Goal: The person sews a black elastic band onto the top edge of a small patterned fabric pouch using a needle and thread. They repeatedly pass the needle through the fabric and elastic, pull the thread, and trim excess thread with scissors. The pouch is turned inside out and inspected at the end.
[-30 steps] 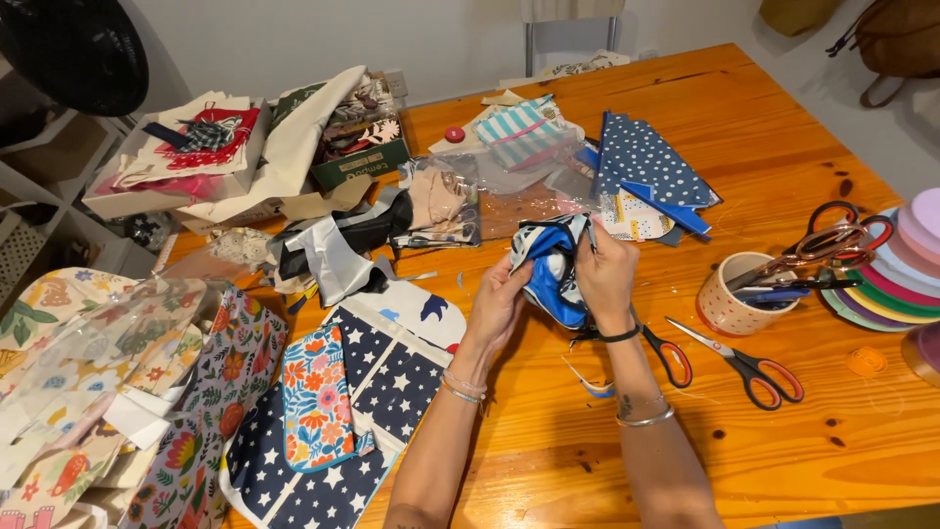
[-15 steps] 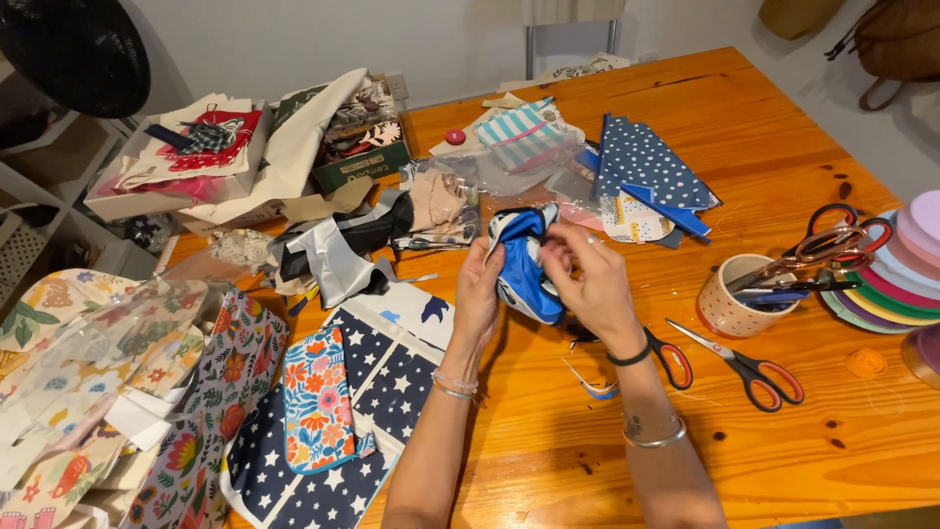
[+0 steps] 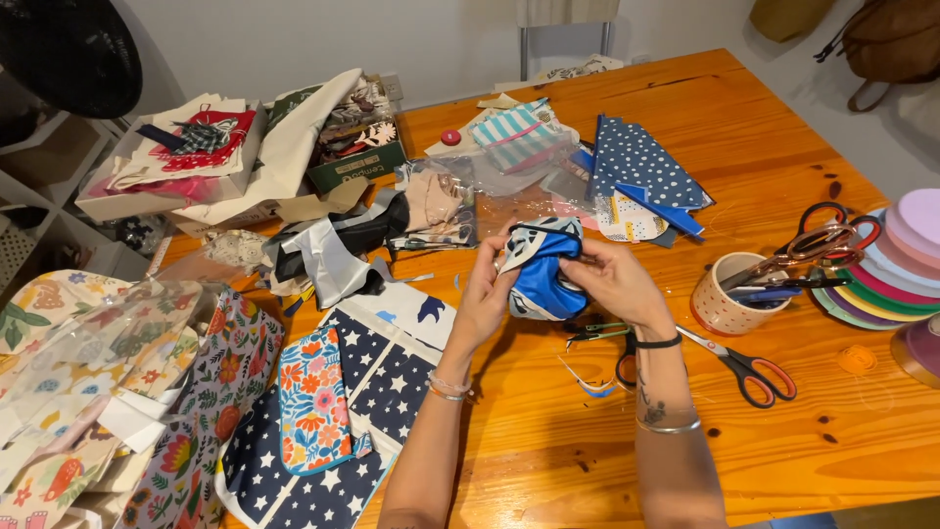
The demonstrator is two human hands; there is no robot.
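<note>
In the head view, the person holds a bundle of blue and white fabric [image 3: 541,269] with both hands, raised a little above the orange wooden bench [image 3: 783,127]. The left hand [image 3: 487,302] is closed on the left side of the bundle, with the fingers curled around its edge. The right hand [image 3: 609,279] grips the right side, and its fingers pinch the upper edge near a dark band of the cloth. It is hard to tell whether the bundle is one folded piece or several pieces together.

Under the hands and a little to the right, a pair of scissors with red and black handles [image 3: 736,364] lies flat on the bench. Just beside it, near the right wrist, lie small green snips [image 3: 597,333] and some thin fabric strips [image 3: 586,380]. More to the right stands a speckled cup [image 3: 722,302], which holds another pair of scissors [image 3: 818,238] and some pens. Next to the cup there is a stack of coloured round plates [image 3: 896,260].

On the left, navy fabric with white stars [image 3: 377,387] is spread on the bench, and a floral piece [image 3: 311,397] lies on top of it. Behind the hands lies a blue dotted fabric [image 3: 638,162] and a striped pouch [image 3: 519,135].
</note>
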